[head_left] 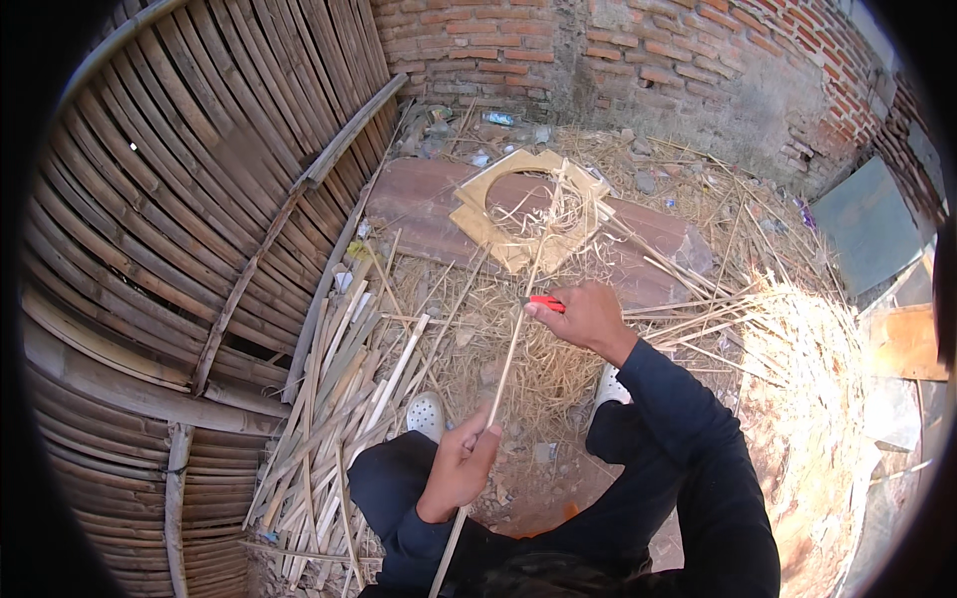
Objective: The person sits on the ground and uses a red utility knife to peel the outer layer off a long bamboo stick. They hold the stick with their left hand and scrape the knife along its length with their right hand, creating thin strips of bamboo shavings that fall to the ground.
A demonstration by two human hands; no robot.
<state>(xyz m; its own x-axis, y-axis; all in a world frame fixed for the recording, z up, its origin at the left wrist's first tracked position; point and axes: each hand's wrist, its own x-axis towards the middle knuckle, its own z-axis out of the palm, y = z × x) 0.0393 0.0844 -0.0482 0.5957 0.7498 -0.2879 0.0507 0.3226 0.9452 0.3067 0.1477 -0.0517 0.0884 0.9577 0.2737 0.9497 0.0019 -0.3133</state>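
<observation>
My left hand point(461, 460) pinches a thin bamboo strip point(505, 356), fingers closed around it; my right hand point(588, 317), farther up the strip, grips a red-handled knife point(545, 302) against it. Cut bamboo slats point(334, 399) lie beyond my left fingers.

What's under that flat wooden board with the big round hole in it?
The board with the hole lies on a reddish-brown sheet; thin shavings show through the hole. Whatever its solid edges cover is hidden.
</observation>
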